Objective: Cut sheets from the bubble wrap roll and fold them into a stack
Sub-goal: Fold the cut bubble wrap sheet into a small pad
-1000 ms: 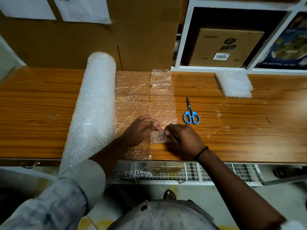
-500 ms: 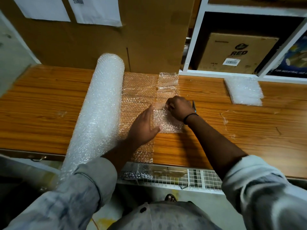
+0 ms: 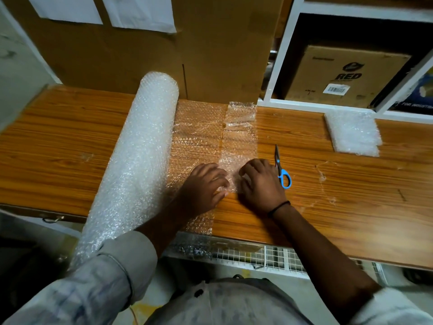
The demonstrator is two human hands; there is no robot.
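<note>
Observation from my remote station, head view only.

The bubble wrap roll (image 3: 138, 165) lies across the wooden worktop (image 3: 58, 148), its far end near the cardboard panel (image 3: 164, 55) at the back and its near end overhanging the front edge. An unrolled sheet (image 3: 199, 141) extends flat from the roll's right side. Along that sheet's right-hand edge sits a folded strip (image 3: 239, 137) — doubled over, visibly denser than the single layer beside it.

Left hand (image 3: 203, 186): palm down on the unrolled sheet, fingers extended and pressing the wrap flat at the fold line. Grip is open and nothing is held.

Right hand (image 3: 260, 184): knuckles up, fingers curled down into the near end of the folded strip, with wrap showing between the fingers. I record this grip as closed on the folded strip. A dark band (image 3: 278, 207) circles the wrist.

The blue-handled scissors (image 3: 282, 170) lie on the worktop just beside the right hand, blades closed and pointing away from the person — not touched by either hand.

A stack of folded sheets (image 3: 353, 133) rests at the back right of the worktop, well apart from the hands, just in front of a white shelf unit holding a cardboard box (image 3: 344, 76). A wire basket (image 3: 269, 256) hangs below the worktop's front edge.
</note>
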